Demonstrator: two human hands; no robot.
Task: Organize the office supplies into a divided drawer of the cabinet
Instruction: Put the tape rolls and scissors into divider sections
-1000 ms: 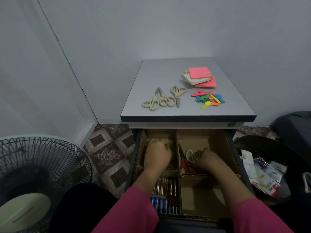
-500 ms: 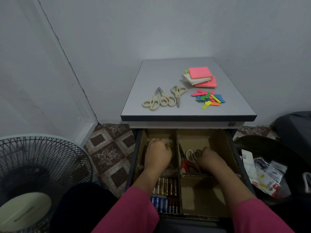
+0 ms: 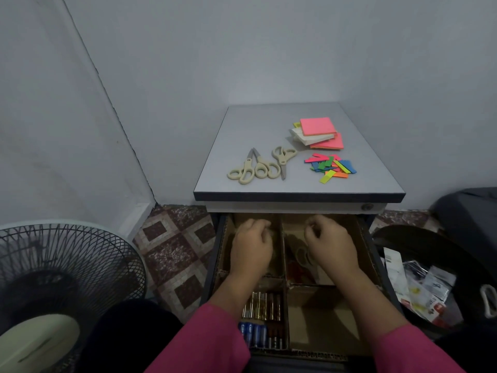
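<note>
Sleeves of pink cloth cover both your forearms at 6 o'clock, reaching forward into the open drawer (image 3: 221, 254) of the cabinet. Cardboard dividers split the drawer into four compartments. The near-left one, around 6 o'clock, holds batteries (image 3: 262, 317) lying in rows, gold ones farther and blue ones nearer. Your left hand (image 3: 251, 247) hovers over the far-left compartment with fingers curled in; whether it holds anything cannot be told. Your right hand (image 3: 332, 244) sits over the far-right compartment, fingers also curled, its grasp hidden too. Beneath it lie scissors (image 3: 302, 258) with pale and red handles, blurred. Farther on, toward 12 o'clock, the grey surface (image 3: 258, 125) of the cabinet top carries three beige scissors (image 3: 262, 166) at its left, touching one another. Just right of them, coloured page flags (image 3: 331, 167) lie in a loose heap. Beyond those, stacked sticky note pads (image 3: 318, 132) in pink and white. A floor fan (image 3: 61, 281) stands at 8 o'clock.
</note>
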